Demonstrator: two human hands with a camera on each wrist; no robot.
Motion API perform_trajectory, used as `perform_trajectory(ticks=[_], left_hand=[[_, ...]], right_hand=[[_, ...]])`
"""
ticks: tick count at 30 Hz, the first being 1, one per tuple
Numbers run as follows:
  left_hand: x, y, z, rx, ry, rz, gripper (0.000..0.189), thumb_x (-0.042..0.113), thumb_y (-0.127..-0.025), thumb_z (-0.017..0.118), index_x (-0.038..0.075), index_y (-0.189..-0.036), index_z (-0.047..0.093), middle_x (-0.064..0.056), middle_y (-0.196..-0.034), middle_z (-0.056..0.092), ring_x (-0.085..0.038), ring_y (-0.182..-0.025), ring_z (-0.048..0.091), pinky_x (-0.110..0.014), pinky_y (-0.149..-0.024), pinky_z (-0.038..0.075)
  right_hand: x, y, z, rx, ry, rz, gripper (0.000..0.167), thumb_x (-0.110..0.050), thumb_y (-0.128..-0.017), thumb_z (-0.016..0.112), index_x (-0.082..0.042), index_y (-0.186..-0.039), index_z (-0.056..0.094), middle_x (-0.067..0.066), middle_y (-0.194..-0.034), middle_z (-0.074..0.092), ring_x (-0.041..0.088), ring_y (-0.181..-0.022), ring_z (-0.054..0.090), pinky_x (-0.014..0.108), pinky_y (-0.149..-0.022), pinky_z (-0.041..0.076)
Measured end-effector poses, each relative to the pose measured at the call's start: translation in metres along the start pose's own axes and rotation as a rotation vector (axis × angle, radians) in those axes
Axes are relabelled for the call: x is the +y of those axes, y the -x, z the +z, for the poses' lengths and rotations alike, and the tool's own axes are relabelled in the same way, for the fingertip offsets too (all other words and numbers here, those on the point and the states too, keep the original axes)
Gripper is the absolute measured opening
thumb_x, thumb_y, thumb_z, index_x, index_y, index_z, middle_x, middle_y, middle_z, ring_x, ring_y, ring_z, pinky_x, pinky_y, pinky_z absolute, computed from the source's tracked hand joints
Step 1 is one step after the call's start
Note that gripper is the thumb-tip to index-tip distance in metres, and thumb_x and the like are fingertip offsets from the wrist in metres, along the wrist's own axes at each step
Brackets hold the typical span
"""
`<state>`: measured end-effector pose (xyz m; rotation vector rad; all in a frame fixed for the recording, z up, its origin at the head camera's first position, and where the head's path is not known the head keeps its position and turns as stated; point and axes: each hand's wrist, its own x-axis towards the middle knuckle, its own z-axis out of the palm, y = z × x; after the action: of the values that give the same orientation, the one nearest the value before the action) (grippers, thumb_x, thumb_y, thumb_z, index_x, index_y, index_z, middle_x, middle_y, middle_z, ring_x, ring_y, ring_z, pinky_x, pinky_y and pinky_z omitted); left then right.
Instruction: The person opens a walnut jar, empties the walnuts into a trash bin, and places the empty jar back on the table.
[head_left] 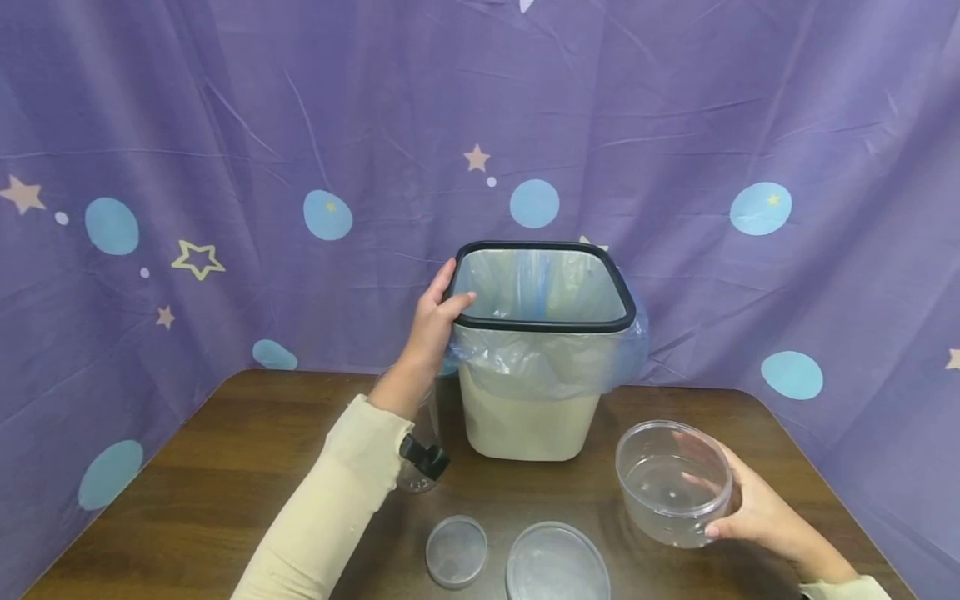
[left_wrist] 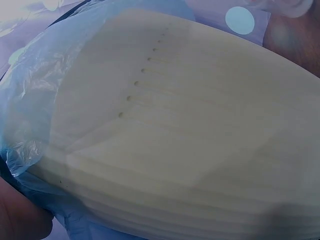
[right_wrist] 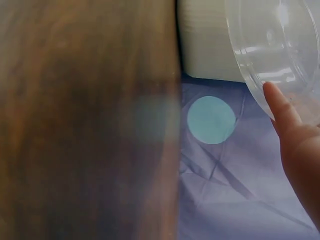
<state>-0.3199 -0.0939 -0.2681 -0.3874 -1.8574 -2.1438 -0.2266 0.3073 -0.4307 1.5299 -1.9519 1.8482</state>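
Note:
A cream trash bin with a black rim stands at the far middle of the table, lined with a translucent blue bag that hangs over its outside. My left hand grips the bin's left rim, thumb on top and fingers along the outer side. The bin's ribbed wall fills the left wrist view. On the right, my right hand holds a round clear plastic container by its right side, open top upward and slightly tilted. Seen from the right wrist, its wall rests against my thumb.
A small round lid and a larger round lid lie near the front edge. Partly behind my left forearm stands a tall clear container. A purple patterned curtain hangs close behind the wooden table.

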Motion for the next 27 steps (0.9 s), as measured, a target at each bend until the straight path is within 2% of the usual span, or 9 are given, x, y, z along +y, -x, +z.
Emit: perform_trajectory(ticks=[10, 16, 22, 27], left_hand=[[0.000, 0.000, 0.000, 0.000, -0.011, 0.016, 0.069, 0.008, -0.083, 0.056, 0.005, -0.147, 0.030, -0.003, -0.154, 0.027, -0.012, -0.140, 0.021, -0.025, -0.114, 0.018], [0.000, 0.000, -0.001, -0.003, -0.015, 0.010, 0.069, 0.008, -0.084, 0.055, 0.005, -0.147, 0.029, -0.003, -0.154, 0.027, -0.012, -0.140, 0.021, -0.024, -0.114, 0.018], [-0.001, 0.000, -0.001, 0.003, -0.010, 0.008, 0.069, 0.009, -0.083, 0.056, 0.006, -0.147, 0.030, -0.003, -0.154, 0.027, -0.011, -0.140, 0.021, -0.024, -0.114, 0.018], [-0.002, 0.000, 0.000, -0.001, -0.003, 0.015, 0.068, 0.009, -0.084, 0.055, 0.006, -0.147, 0.029, -0.004, -0.154, 0.026, -0.012, -0.140, 0.021, -0.025, -0.114, 0.018]], right_hand=[[0.015, 0.000, 0.001, -0.070, -0.035, 0.003, 0.097, -0.001, -0.075, 0.074, 0.023, -0.138, 0.003, 0.032, -0.147, 0.020, 0.026, -0.137, 0.031, 0.032, -0.104, 0.039], [0.019, 0.000, 0.002, -0.104, -0.096, 0.090, 0.095, -0.008, -0.081, 0.072, 0.018, -0.141, 0.004, 0.031, -0.148, 0.020, 0.027, -0.134, 0.036, 0.032, -0.104, 0.039], [0.029, 0.004, 0.000, -0.128, -0.221, 0.138, 0.093, -0.013, -0.085, 0.068, 0.015, -0.143, 0.001, 0.028, -0.151, 0.015, 0.026, -0.139, 0.029, 0.032, -0.107, 0.035], [0.034, 0.008, -0.003, -0.167, -0.286, 0.197, 0.094, -0.010, -0.083, 0.067, 0.012, -0.144, -0.001, 0.027, -0.153, 0.012, 0.024, -0.141, 0.023, 0.029, -0.110, 0.031]])
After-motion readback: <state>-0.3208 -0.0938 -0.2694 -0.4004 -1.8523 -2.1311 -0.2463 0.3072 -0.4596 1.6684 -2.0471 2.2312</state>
